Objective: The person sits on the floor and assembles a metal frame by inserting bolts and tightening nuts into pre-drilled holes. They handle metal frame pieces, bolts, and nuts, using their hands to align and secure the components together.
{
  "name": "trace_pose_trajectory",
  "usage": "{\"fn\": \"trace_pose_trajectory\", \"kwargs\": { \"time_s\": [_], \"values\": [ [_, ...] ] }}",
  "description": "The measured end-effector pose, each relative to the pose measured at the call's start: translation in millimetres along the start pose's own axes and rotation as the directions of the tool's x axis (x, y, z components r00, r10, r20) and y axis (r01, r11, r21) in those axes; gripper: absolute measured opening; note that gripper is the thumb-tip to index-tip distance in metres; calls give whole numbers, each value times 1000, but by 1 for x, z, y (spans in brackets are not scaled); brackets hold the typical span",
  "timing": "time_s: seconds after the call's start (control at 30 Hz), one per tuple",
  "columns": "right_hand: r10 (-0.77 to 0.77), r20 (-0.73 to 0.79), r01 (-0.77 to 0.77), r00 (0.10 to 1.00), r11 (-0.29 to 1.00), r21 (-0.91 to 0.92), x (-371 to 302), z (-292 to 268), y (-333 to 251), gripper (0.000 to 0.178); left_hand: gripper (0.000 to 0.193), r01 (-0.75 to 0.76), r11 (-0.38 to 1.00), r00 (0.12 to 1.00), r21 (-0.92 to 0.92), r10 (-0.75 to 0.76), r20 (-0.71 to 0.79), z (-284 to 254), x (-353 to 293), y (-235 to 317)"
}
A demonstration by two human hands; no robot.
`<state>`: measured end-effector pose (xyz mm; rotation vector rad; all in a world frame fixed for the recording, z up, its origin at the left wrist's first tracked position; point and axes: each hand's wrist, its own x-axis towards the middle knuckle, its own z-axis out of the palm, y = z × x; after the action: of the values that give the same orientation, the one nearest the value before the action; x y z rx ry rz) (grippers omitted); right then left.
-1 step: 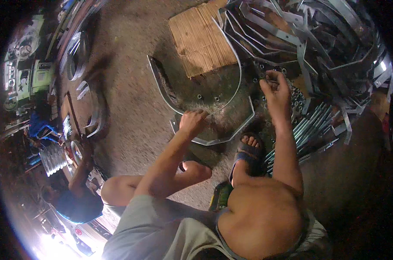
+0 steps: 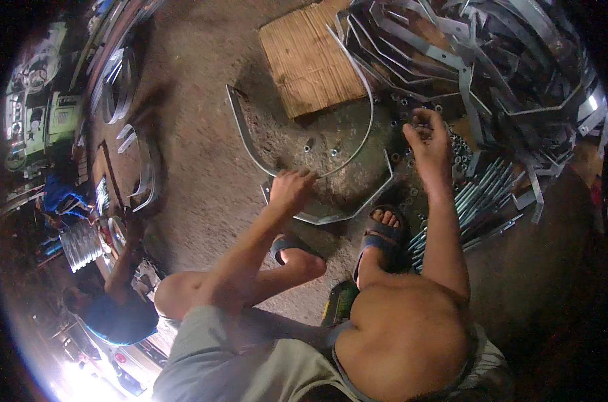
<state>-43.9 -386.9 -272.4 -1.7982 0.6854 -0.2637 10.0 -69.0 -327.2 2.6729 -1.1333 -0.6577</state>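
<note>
My left hand (image 2: 292, 191) is closed on the bottom of a U-shaped metal strap (image 2: 245, 137), whose arms curve away from me. Out to the right, my right hand (image 2: 430, 144) hangs over scattered nuts, its fingers curled in; what they hold is too small and dark to make out. Between the strap's arms, two small nuts (image 2: 307, 148) sit apart on the floor. Partly under my left hand lies an angular bent metal strap (image 2: 344, 218). More loose nuts (image 2: 460, 151) are spread beside my right hand.
A cardboard sheet (image 2: 310, 63) lies beyond the strap. Bent metal brackets (image 2: 451, 60) are heaped at far right, with a bundle of threaded rods (image 2: 478, 201) nearer me. Curved straps (image 2: 143, 167) stand at left, near another person (image 2: 119, 315). My sandalled foot (image 2: 384, 231) is beside the angular strap.
</note>
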Motion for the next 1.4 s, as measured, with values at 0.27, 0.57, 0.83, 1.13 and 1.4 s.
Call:
{"fn": "trace_pose_trajectory", "kwargs": {
  "time_s": [0.27, 0.57, 0.83, 1.13, 1.4],
  "values": [
    [-393, 167, 420, 904, 889, -184, 20, 22, -1, 89, 21, -66, 958, 917, -280, -53, -396, -157, -5, 25],
    [-496, 43, 498, 867, 863, -82, 57, 35, -27, 108, 22, -8, 649, 651, -761, -574, -496, -289, -5, 83],
    [-327, 162, 275, 931, 920, 281, 52, 31, -5, 33, 28, -15, 830, 667, -557, -407, -624, -315, -60, 53],
    [103, 230, -111, 968, 994, 19, 36, 79, 46, 27, 29, 312, 216, 801, -925, -584, 133, -248, 46, -87],
    [372, 277, -397, 886, 917, 37, 54, 86, 62, 44, 46, 385, 447, 903, -807, -365, 229, -259, 113, -154]
  ]
}}
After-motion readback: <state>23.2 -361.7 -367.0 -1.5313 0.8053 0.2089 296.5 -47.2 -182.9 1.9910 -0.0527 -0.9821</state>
